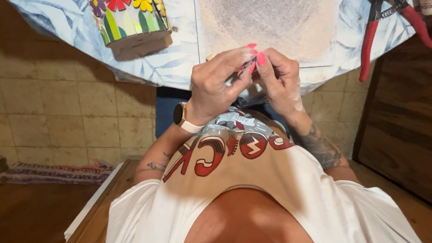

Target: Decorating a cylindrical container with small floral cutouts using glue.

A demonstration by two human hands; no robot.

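Head cam view: both my hands pinched together on 1 tiny piece (248, 66), left hand (213, 84) and right hand (279, 80) meeting over the table edge (147, 70). Mosaic flower box (124, 4) looks mostly covered; red pliers (369, 41) parked aside.

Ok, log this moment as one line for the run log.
hands: left hand and right hand pinch a small piece together | nearby: flower box, pliers on table
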